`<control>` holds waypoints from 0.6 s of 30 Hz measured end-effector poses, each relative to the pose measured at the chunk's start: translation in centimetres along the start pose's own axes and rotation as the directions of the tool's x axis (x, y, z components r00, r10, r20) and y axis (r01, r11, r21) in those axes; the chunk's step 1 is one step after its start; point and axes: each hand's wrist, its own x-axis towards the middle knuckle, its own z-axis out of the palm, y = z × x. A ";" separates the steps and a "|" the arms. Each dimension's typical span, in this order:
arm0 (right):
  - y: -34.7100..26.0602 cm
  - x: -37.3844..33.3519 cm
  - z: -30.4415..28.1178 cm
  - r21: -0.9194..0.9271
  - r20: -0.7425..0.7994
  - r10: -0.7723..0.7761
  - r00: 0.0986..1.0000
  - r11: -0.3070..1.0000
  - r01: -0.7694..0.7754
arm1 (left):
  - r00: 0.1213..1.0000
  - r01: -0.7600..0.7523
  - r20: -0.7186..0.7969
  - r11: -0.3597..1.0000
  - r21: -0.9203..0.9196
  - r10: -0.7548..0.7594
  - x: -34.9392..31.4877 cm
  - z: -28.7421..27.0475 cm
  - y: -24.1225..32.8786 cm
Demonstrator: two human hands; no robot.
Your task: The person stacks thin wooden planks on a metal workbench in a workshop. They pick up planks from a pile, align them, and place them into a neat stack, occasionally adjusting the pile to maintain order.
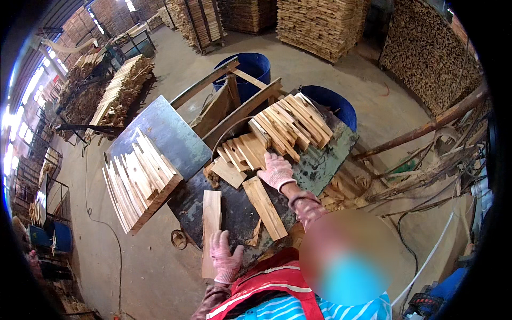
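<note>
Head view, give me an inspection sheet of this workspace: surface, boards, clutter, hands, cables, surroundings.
Surface: dark bench, marked and scuffed; grey panel at its left.
Boards: left board and right board lie apart; short boards sit beside a larger stack; another pile is at the panel.
Clutter: splinter beside the right board.
Left hand: gloved, open, at the left board.
Right hand: gloved, at the short boards; grip unclear.
Cables: dark cable on the left floor; white line at right.
Surroundings: blue bins behind the bench; stacked timber beyond.
</note>
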 end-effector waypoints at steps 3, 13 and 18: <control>2.7 0.8 3.1 -0.037 0.044 0.017 0.999 0.999 -0.016 | 0.993 -0.102 0.043 0.991 -0.088 0.106 0.0 1.6 0.7; 8.3 -7.4 1.7 0.866 0.466 0.081 0.881 -0.248 -0.435 | 0.976 -0.109 0.157 0.959 -0.262 0.153 5.0 3.0 2.9; 11.0 -8.2 3.5 0.438 0.056 0.138 0.989 0.886 -0.149 | 0.943 0.299 0.321 0.657 -0.692 -0.091 10.2 8.6 3.3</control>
